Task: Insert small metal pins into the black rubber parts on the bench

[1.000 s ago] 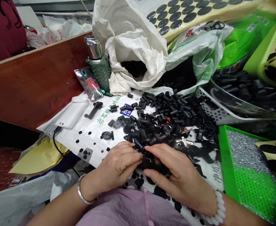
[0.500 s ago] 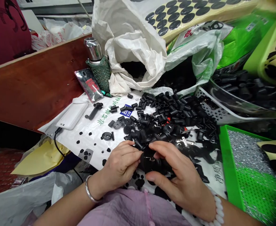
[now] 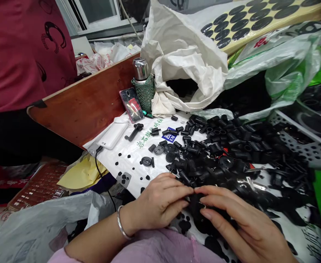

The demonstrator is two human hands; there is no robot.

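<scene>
My left hand (image 3: 160, 202) and my right hand (image 3: 240, 223) meet at the fingertips over a round black plastic part (image 3: 197, 213), and both pinch it. The part is largely hidden by the fingers. Just beyond them lies a big heap of small black plastic parts (image 3: 226, 149) on a white printed plastic sheet (image 3: 130, 151). A silver bangle circles my left wrist. Black dots are scattered on the sheet near my hands.
A person in a dark red top (image 3: 20, 54) stands at the left behind a brown wooden board (image 3: 89, 106). A steel flask (image 3: 142, 84), a phone (image 3: 131, 104), a white power bank (image 3: 112, 134) and a white sack (image 3: 188, 62) sit at the back. A sheet of black discs (image 3: 248, 22) is top right.
The view has swung left, so the green tray is nearly out of sight and the person in red shows more. My hands stay together on the black part.
</scene>
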